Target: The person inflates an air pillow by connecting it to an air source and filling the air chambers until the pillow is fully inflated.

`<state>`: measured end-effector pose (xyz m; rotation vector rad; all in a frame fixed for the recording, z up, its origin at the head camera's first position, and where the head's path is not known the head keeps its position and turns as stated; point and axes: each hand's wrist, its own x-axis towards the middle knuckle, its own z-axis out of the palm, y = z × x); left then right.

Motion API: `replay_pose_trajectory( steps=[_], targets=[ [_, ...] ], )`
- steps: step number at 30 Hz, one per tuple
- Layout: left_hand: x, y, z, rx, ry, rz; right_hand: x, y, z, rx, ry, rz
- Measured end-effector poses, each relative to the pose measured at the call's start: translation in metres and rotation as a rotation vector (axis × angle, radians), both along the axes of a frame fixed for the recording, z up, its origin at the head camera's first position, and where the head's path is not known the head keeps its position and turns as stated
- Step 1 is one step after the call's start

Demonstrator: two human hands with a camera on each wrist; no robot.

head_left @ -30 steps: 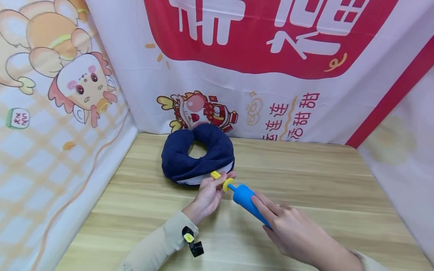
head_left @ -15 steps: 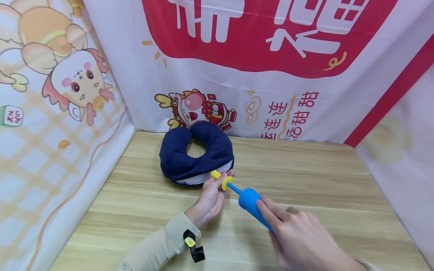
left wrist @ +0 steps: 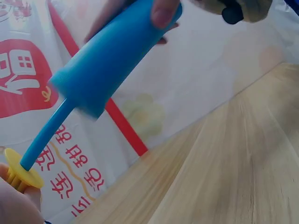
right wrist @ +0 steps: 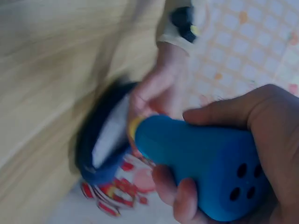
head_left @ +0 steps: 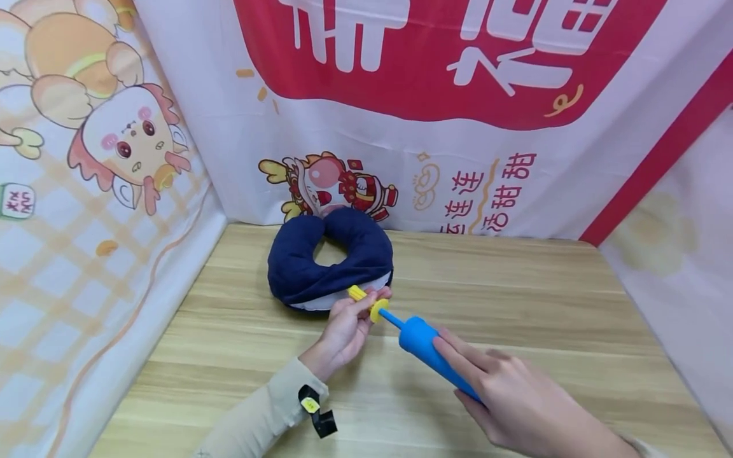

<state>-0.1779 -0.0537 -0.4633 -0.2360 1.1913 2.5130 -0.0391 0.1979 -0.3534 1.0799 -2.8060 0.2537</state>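
A hand air pump has a blue barrel [head_left: 431,352], a thin blue rod [head_left: 391,318] and a yellow end piece [head_left: 378,310] with a round flange. My right hand [head_left: 515,395] grips the barrel; in the right wrist view its fingers and thumb [right wrist: 219,112] wrap round it. With the fingers of my left hand [head_left: 345,329] I pinch the yellow piece, just behind the flange. Beyond that hand lies a navy U-shaped neck pillow [head_left: 292,261], with a pale strip [head_left: 329,299] showing along its near edge. Whether the yellow tip touches the pillow I cannot tell.
The pillow lies on a wooden tabletop [head_left: 515,286], near its back edge. Printed cloth hangs behind, at the left [head_left: 114,267] and at the right. A black band [head_left: 312,407] is strapped round the left sleeve.
My right hand has drawn the blue barrel back from the yellow flange, so more of the rod shows. The left hand still pinches the yellow piece, shifting slightly left in view.
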Motion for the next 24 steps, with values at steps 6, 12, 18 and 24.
replay_pose_trajectory(
  steps=[6, 12, 18, 24],
  targets=[
    [0.002, -0.001, 0.002, 0.028, 0.026, 0.018, 0.028, 0.031, 0.011, 0.078, -0.015, -0.055],
    [0.011, 0.014, 0.006, 0.008, -0.011, 0.062, 0.016, -0.002, 0.018, 0.058, 0.067, -0.089],
    [0.019, 0.016, 0.01, -0.015, -0.013, 0.044, -0.008, -0.037, 0.009, 0.006, 0.147, -0.051],
    [0.009, 0.007, 0.008, 0.006, 0.019, 0.004, 0.003, -0.011, 0.008, 0.011, 0.035, -0.042]
  ],
)
